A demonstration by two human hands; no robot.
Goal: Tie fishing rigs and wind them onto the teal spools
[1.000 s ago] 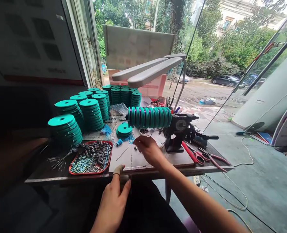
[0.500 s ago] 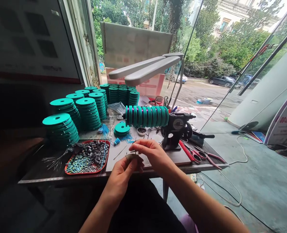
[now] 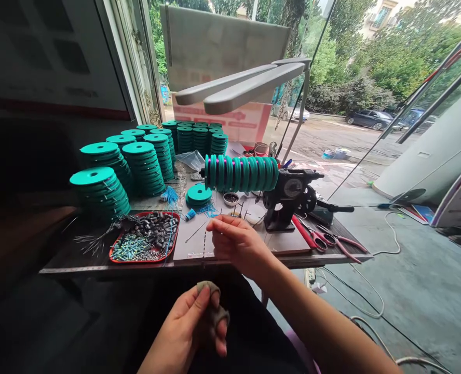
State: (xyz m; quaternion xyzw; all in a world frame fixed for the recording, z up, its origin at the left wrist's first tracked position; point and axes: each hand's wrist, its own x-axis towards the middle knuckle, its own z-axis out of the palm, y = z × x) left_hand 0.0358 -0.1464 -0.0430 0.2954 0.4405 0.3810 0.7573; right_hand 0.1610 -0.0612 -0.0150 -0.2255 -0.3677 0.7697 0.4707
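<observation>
My right hand (image 3: 240, 244) is raised over the near edge of the work board, thumb and forefinger pinched. From below its fingertips a thin dark line (image 3: 204, 245) hangs straight down, and its lower end fades against the dark clothing. Lower down, over the lap, my left hand (image 3: 189, 317) is closed, with the thumb pressed on the forefinger. Greyish covers (image 3: 208, 286) wrap some of its fingers. Whatever lies in that pinch is too small to make out.
A red-rimmed tray (image 3: 111, 253) holds small dark and blue-green parts. Behind it stand stacks of green spools (image 3: 98, 200). More green spools (image 3: 240, 174) sit on a black hand-cranked winder (image 3: 279, 205). Scissors (image 3: 319, 241) and pliers (image 3: 347, 246) lie right; a lamp (image 3: 249, 88) hangs above.
My hands, close together before, have moved apart. The left dropped toward the lap; the right rose slightly and turned, with the dark line now showing below it. The view has tilted down.
</observation>
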